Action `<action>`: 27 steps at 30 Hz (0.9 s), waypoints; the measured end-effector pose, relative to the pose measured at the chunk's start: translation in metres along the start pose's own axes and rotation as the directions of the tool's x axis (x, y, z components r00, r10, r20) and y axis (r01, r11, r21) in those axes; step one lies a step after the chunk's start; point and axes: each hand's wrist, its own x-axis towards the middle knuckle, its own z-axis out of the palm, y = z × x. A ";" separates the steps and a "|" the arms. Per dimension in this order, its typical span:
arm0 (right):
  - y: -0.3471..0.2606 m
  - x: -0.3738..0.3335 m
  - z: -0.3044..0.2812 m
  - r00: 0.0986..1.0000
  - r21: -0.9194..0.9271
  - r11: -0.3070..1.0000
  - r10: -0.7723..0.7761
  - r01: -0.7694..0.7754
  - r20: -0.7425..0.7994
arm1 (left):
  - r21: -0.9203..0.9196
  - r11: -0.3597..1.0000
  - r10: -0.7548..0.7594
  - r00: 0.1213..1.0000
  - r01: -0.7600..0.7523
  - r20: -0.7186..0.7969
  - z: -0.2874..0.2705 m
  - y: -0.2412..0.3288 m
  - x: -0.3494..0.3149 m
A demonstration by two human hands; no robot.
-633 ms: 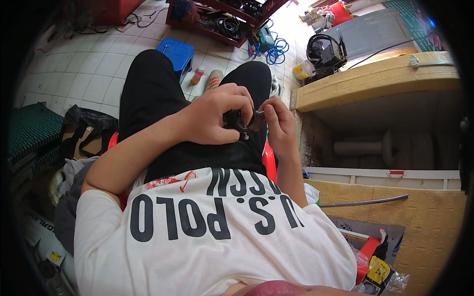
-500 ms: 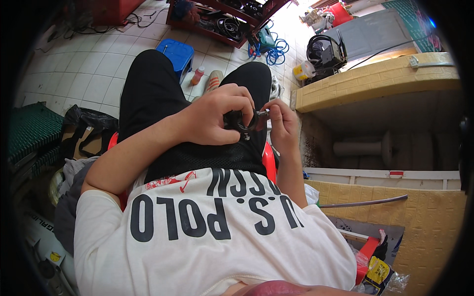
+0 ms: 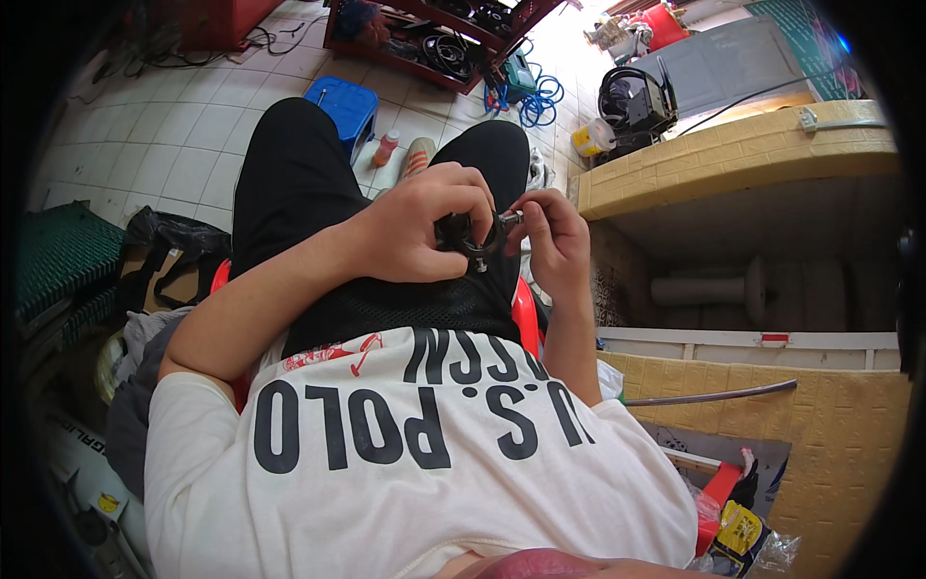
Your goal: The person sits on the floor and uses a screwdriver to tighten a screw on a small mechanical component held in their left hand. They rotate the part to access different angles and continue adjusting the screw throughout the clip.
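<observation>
Over my lap, my left hand (image 3: 420,222) curls its thumb and fingers around a small dark ring-shaped clamp (image 3: 497,237). Part of the clamp is hidden behind those fingers. A short silvery bolt (image 3: 481,264) sticks out of its near side. On its right side is another bolt (image 3: 513,219), and my right hand (image 3: 558,243) pinches this one between thumb and fingertips. Both hands are closed and close together, just above my black trousers (image 3: 289,183).
Beyond my knees are a blue stool (image 3: 347,104), a small pink bottle (image 3: 386,148) and a red tool cart (image 3: 405,48). A yellow-tiled counter (image 3: 733,159) with an open recess stands to the right. Green stacked sheets (image 3: 72,256) lie at the left.
The thumb and fingers of my right hand have shifted slightly around the right-hand bolt. My left hand and the clamp stay almost in place.
</observation>
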 end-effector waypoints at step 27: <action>-0.007 0.003 -0.008 0.993 0.041 0.999 -0.008 0.004 0.115 | 0.015 1.000 0.015 1.000 -0.015 -0.005 -0.003 0.002 0.001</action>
